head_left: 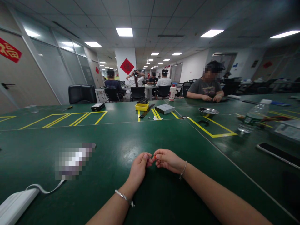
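Observation:
My left hand is closed just above the green table, thumb against fingers. A small dark thing shows at its fingertips, too small to name. Close beside it, my right hand is pinched around a tiny orange-red piece, whose kind I cannot make out. The fingertips of both hands nearly meet; whether the two small things touch is unclear. Each wrist wears a bracelet.
To the left lie a blurred-out phone-like device with a cable and a white box. Ahead are a yellow bin and a grey box. Rightward are a metal bowl, a water bottle and a black phone. A person sits across.

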`<state>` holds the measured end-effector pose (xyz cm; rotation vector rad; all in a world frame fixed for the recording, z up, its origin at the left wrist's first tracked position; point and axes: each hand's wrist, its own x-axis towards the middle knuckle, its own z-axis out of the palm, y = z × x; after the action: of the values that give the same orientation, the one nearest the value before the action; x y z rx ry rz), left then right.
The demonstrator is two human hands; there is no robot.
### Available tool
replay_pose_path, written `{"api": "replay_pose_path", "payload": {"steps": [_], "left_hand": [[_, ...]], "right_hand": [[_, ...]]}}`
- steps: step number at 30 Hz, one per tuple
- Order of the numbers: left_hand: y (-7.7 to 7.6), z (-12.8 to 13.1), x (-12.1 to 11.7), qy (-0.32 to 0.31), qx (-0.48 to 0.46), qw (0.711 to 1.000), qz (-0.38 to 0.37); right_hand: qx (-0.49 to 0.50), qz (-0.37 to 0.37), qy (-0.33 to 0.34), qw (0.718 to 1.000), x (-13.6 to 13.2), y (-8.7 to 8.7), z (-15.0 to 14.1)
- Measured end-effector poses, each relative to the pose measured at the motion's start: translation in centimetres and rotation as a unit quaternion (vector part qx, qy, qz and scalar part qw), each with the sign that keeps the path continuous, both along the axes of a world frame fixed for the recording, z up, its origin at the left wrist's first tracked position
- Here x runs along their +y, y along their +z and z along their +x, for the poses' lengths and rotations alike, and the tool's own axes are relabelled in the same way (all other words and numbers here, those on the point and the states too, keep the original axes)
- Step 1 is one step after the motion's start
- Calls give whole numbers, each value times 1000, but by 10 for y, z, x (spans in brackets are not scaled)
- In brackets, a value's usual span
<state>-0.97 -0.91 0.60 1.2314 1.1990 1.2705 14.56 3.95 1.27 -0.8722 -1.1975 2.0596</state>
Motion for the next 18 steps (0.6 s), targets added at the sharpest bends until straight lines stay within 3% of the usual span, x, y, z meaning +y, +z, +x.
{"api": "replay_pose_path", "payload": {"steps": [9, 18], "left_hand": [[4, 1, 0, 54, 43, 997, 30], [4, 0, -1, 34, 77, 996, 13]], "right_hand": [[10, 30, -8, 999, 0, -3, 1], [28, 33, 28, 999, 3, -7, 2]]}}
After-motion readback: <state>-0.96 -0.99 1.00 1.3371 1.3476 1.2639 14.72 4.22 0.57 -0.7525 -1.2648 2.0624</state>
